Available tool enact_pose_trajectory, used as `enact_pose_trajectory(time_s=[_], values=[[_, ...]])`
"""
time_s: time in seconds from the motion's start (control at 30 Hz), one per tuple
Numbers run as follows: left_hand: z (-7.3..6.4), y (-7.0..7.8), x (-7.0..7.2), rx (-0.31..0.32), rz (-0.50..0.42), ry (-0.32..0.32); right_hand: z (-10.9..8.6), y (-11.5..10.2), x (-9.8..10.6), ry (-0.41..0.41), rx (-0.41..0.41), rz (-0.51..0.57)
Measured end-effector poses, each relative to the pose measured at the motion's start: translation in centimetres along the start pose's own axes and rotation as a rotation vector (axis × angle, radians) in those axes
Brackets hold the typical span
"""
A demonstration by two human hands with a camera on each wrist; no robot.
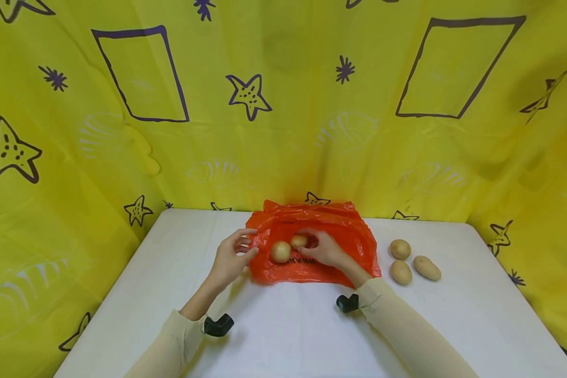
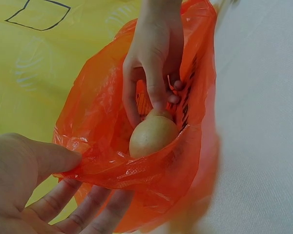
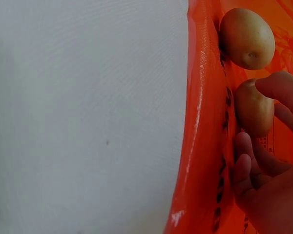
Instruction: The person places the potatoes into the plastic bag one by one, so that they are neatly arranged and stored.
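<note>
A red plastic bag [image 1: 331,268] with dark lettering lies spread toward the back of the table, its mouth held wide. At its left side my left hand [image 1: 231,258] holds the rim, thumb over the plastic and fingers beneath, as the left wrist view shows. My right hand [image 1: 325,248] reaches into the bag and pinches a potato [image 3: 254,109] between thumb and fingers. Beside that one, a rounder potato [image 1: 280,252] rests in the bag. In the left wrist view this round potato [image 2: 154,136] mostly hides the pinched one.
To the right of the bag, three more potatoes sit close together: one at the back [image 1: 400,249], one in front [image 1: 401,273] and a longer one [image 1: 427,268]. A yellow patterned curtain [image 1: 293,157] rises behind the white table [image 1: 283,325] and along its sides.
</note>
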State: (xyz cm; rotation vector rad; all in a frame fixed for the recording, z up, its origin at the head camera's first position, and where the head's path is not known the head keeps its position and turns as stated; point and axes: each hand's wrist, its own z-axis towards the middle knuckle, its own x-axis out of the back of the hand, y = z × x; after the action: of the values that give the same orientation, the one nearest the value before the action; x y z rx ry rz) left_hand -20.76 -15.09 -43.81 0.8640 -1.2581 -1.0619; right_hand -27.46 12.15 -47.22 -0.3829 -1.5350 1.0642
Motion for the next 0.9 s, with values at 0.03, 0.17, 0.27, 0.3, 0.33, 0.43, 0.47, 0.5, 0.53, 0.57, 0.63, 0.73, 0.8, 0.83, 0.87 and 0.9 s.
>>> enact_pose_trajectory(time_s=[0.03,0.17,0.27,0.3,0.33,0.43,0.47,0.5,0.53,0.57,0.63,0.73,0.8,0.83,0.87,0.9], values=[[0.0,0.0,0.0,-0.001,0.001,-0.001,-0.1,0.0,0.0,-0.005,-0.006,-0.002],[0.1,-0.2,0.1,-0.002,0.005,-0.004,-0.3,-0.1,0.3,-0.029,-0.008,-0.016],[0.2,-0.3,0.1,-0.004,0.000,-0.009,-0.6,-0.3,0.6,-0.041,0.015,-0.035],[0.2,-0.3,0.1,-0.006,0.000,-0.010,-0.7,-0.4,0.7,-0.045,0.021,-0.041],[0.2,-0.3,0.1,-0.009,-0.001,-0.011,-0.8,-0.5,0.8,-0.050,0.026,-0.043],[0.2,-0.3,0.1,-0.012,0.003,-0.010,-1.1,-0.8,1.1,-0.068,0.021,-0.039],[0.2,-0.3,0.1,-0.012,0.004,-0.009,-1.2,-0.9,1.2,-0.075,0.018,-0.038],[0.2,-0.3,0.0,-0.010,0.004,-0.007,-1.2,-0.9,1.3,-0.082,0.015,-0.033],[0.2,-0.3,0.0,-0.009,0.006,-0.004,-1.3,-1.0,1.4,-0.089,0.018,-0.030],[0.2,-0.3,0.0,-0.006,0.007,-0.002,-1.5,-1.0,1.5,-0.094,0.025,-0.028],[0.2,-0.3,-0.1,-0.003,0.006,0.003,-1.7,-1.1,1.7,-0.105,0.042,-0.025],[0.0,0.4,-0.2,0.001,0.010,0.006,-2.1,-1.2,1.9,-0.120,0.066,-0.022],[-0.4,1.2,-0.2,0.001,0.009,0.003,-2.4,-1.3,1.9,-0.132,0.073,-0.022],[-0.6,1.7,-0.1,0.002,0.009,0.000,-2.5,-1.4,2.0,-0.139,0.075,-0.021],[-0.8,2.1,-0.1,-0.006,0.011,-0.004,-2.6,-1.4,2.0,-0.144,0.073,-0.023],[-1.0,2.6,0.0,-0.012,0.011,-0.006,-2.7,-1.5,2.0,-0.149,0.076,-0.023]])
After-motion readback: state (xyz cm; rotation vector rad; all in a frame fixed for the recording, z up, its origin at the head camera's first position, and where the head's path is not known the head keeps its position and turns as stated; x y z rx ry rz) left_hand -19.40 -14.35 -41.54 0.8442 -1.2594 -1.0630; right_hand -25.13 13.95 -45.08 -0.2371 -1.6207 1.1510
